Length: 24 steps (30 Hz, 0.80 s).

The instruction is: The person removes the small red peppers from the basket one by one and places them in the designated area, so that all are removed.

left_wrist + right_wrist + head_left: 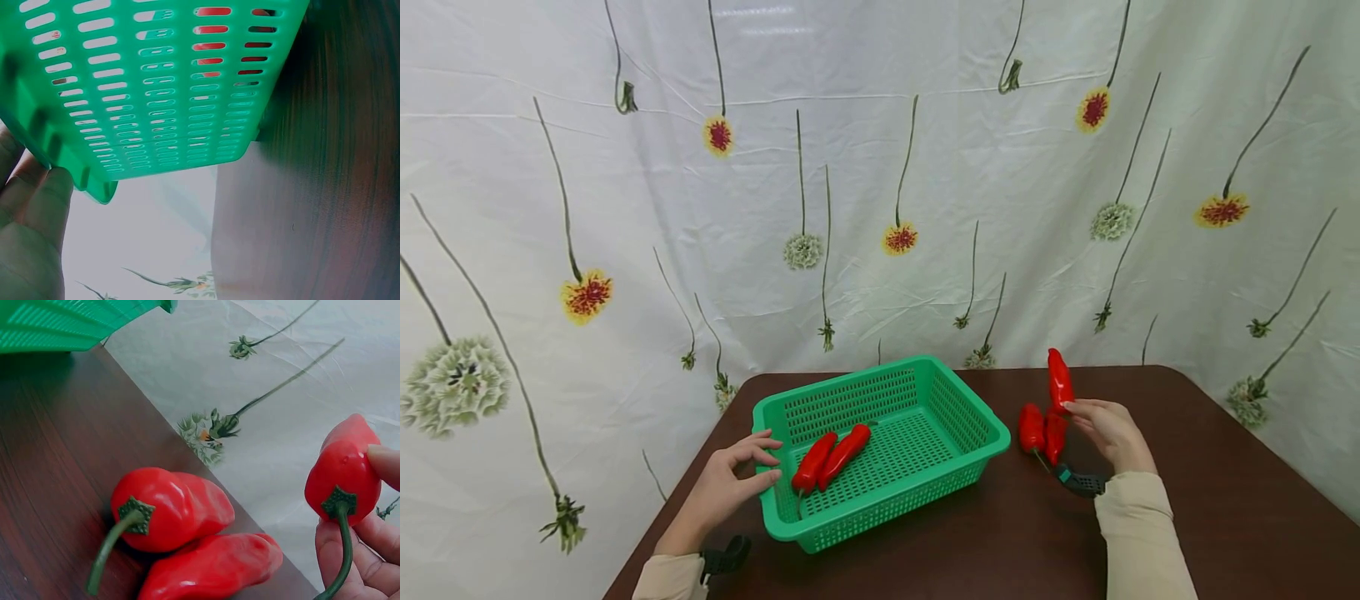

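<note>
Your right grip (1108,429) pinches a red pepper (1060,379) above the bench (985,550).
Left grip (724,482), loosely spread, sits at the basket (910,498) rim. Pepper probably light, slick, firm: hold its body, not stem.

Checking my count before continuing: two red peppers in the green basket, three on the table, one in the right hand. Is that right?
One count is wrong: two peppers lie on the table, not three, as the head view shows. The two in the basket and the one in the right hand are correct.
</note>
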Available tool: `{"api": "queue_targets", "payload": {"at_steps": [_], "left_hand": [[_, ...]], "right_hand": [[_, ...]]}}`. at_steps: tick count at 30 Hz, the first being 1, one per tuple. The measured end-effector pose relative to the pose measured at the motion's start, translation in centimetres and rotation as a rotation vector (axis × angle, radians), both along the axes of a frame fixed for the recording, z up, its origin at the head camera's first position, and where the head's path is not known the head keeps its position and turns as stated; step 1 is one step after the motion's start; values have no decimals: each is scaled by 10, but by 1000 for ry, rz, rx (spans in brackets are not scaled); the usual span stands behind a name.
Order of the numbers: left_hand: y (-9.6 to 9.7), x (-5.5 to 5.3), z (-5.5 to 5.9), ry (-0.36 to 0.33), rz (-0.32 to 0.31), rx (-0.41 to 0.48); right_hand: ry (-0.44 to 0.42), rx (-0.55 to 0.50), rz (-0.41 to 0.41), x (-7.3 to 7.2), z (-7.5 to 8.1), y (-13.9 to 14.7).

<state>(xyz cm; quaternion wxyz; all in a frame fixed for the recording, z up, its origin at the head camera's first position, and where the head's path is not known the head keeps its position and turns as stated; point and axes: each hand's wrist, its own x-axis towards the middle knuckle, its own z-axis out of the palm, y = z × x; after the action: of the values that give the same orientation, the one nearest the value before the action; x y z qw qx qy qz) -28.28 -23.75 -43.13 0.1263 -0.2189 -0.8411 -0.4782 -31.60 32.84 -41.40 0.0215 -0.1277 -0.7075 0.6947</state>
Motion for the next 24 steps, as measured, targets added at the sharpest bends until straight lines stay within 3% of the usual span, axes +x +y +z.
{"api": "queue_targets", "payload": {"at_steps": [7,24], "left_hand": [[-2,0,0,1,5,-6],[-1,-1,-2,11,2,-7]], "right_hand": [[-16,94,6,5,-3,7],[-64,138,-112,3,-13,7]]}}
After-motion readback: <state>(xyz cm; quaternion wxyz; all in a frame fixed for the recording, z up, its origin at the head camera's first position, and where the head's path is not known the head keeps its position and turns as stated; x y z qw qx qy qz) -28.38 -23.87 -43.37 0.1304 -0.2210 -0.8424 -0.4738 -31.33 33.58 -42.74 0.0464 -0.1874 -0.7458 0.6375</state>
